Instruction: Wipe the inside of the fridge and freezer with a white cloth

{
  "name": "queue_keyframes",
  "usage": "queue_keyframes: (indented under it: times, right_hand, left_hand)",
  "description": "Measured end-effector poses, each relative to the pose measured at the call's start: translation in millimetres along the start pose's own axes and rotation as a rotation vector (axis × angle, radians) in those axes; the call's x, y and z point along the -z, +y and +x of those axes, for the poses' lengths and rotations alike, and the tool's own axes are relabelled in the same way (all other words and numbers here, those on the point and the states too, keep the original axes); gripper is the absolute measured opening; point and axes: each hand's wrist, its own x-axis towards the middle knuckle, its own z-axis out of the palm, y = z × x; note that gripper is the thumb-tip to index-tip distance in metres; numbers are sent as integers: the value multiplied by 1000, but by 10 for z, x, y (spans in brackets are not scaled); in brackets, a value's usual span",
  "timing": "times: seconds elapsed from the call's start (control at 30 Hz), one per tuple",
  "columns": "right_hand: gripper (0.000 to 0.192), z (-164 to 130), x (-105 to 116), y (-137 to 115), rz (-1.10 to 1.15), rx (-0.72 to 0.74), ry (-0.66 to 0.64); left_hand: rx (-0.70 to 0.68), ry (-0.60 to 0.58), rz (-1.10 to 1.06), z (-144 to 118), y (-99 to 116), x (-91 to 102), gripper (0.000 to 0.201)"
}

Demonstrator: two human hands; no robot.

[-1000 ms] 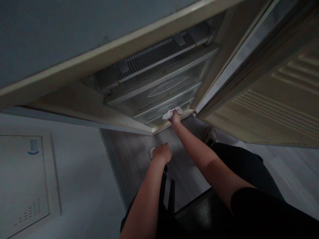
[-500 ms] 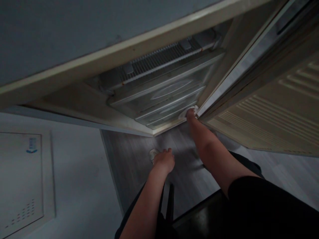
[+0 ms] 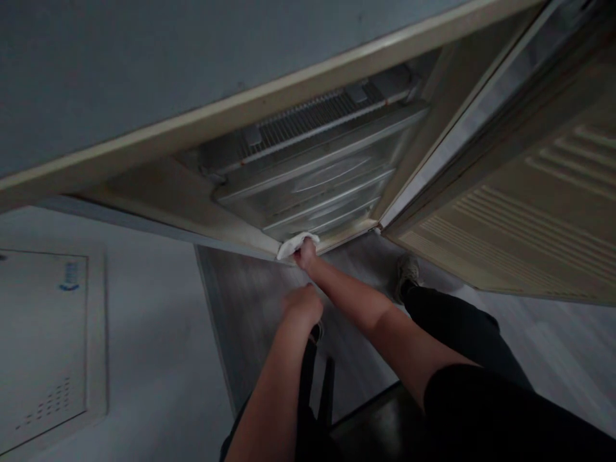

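My right hand reaches down and presses a white cloth against the bottom front sill of an open fridge, near its lower left corner. A clear drawer fills the bottom of the fridge, with a grille above it. My left hand hangs lower with its fingers curled on a dark strap or handle that runs down toward my body; what it belongs to is hard to tell.
The fridge door stands open at the right, ribbed on its inner face. A white appliance with a small blue label stands at the left. My shoe and dark trouser leg rest on the grey wood floor.
My right hand slid the cloth along the fridge's bottom sill, first to the right corner by the door, then back left to the lower left corner. My left hand shifted slightly.
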Motion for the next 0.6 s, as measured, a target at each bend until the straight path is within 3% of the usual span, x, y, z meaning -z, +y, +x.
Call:
queue_keyframes:
  times: [0.07, 0.17, 0.23, 0.3, 0.43, 0.5, 0.6]
  right_hand:
    - [36, -165, 53, -33, 26, -56, -11]
    - [38, -552, 332, -137, 102, -96, -49]
    - [38, -892, 627, -202, 90, 7, -78]
    - [43, -1237, 957, -258, 37, 150, -70]
    - [42, -1702, 1575, -456, -111, 289, 116]
    - [38, -1780, 1853, -629, -189, 339, 164]
    - [26, -1814, 2257, -948, -335, 496, 151]
  left_hand:
    - [9, 235, -79, -87, -58, 75, 42]
    - [-87, 704, -299, -175, -48, 73, 35]
    - [-226, 864, -466, -146, 43, -8, 43]
    - [-370, 801, -675, -55, 200, -108, 53]
    - [-593, 392, -991, 120, 645, -195, 23]
    - [-636, 323, -1039, 158, 898, -151, 20]
    - [-660, 312, -1100, 154, 1279, -38, 15]
